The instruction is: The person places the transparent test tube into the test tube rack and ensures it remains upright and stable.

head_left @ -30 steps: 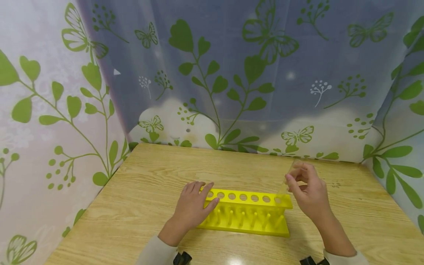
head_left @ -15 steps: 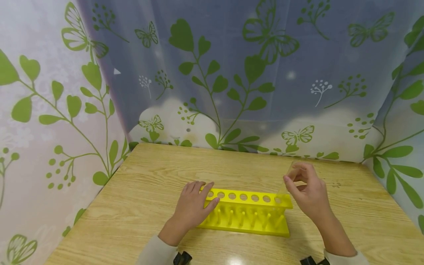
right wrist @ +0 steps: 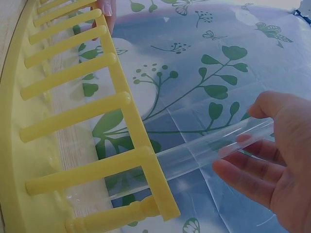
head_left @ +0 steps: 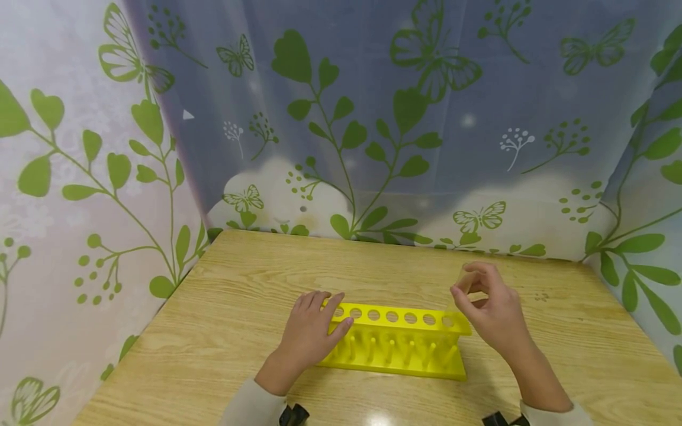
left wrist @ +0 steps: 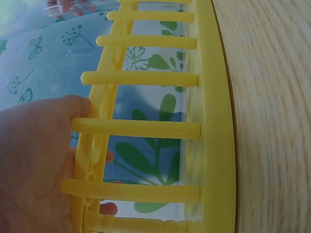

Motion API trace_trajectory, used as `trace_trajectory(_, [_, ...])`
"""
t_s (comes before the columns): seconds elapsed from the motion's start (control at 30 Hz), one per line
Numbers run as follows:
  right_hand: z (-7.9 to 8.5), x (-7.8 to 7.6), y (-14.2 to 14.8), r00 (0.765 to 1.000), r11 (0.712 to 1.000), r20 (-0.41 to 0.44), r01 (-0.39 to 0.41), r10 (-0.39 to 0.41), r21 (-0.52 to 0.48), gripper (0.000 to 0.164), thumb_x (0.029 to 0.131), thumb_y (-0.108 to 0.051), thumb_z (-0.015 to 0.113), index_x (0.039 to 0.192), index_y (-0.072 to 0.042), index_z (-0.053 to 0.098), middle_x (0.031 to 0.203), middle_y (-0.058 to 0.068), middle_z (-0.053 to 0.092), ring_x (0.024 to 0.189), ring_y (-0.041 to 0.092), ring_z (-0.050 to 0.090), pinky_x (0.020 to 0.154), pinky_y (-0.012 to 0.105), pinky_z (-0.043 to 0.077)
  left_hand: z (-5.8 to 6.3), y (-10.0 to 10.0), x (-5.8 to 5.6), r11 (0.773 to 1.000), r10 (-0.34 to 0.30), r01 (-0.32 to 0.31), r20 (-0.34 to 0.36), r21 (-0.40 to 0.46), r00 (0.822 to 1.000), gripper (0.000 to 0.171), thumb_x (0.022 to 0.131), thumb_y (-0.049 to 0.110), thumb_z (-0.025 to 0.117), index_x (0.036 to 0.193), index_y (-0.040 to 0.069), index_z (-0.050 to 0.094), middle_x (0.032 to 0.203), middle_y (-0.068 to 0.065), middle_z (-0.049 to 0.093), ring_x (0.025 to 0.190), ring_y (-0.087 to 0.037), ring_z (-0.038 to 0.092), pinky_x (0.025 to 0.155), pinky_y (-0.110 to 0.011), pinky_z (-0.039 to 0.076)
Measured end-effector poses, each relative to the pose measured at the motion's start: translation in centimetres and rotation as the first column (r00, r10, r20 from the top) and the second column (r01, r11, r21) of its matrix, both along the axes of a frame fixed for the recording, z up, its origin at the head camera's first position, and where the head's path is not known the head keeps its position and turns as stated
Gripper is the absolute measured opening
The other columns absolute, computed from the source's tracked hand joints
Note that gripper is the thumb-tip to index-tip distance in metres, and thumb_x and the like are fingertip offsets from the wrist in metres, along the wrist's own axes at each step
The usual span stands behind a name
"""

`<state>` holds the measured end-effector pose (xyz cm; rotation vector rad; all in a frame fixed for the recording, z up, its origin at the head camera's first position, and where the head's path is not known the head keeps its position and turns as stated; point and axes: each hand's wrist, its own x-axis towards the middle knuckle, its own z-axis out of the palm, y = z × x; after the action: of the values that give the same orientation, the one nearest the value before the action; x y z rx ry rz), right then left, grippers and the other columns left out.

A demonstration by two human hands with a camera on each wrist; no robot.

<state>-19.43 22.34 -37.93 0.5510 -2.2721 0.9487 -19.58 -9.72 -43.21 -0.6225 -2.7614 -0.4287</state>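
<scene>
A yellow test tube rack [head_left: 394, 367] stands upright on the wooden table, with a row of holes on top and pegs below. My left hand [head_left: 308, 332] grips its top plate at the left end; in the left wrist view, the thumb lies on one side and fingertips [left wrist: 108, 208] show behind. A clear test tube [right wrist: 204, 148] slants through the end hole on the right, its lower part between top plate and base. My right hand [head_left: 496, 310] pinches this tube near its upper end, thumb against the fingers, above and right of the rack.
The wood-grain table [head_left: 256, 266] reaches back to a patterned curtain [head_left: 341, 118] with green leaves and butterflies. Curtain also hangs at the left and right. Black wrist mounts [head_left: 293, 415] show at both sleeves.
My right hand has shifted slightly left and down with the test tube. My left hand and the rack have stayed in place.
</scene>
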Motion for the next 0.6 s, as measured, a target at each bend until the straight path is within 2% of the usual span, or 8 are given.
trace_trajectory(0.6, [-0.01,-0.12,-0.01,0.997,0.999,0.066,-0.044,0.043,0.024,0.041,0.087,0.001,0.069,0.122,-0.003,0.048,0.084,-0.006,0.060,0.074,0.000,0.061,0.053,0.020,0.053,0.24,0.08,0.10,1.000,0.002,-0.002,0.020,0.001,1.000,0.053,0.098,0.046,0.051,0.140,0.013,0.051,0.130,-0.015,0.054,0.124,-0.036,0.047,0.108,-0.056,0.032])
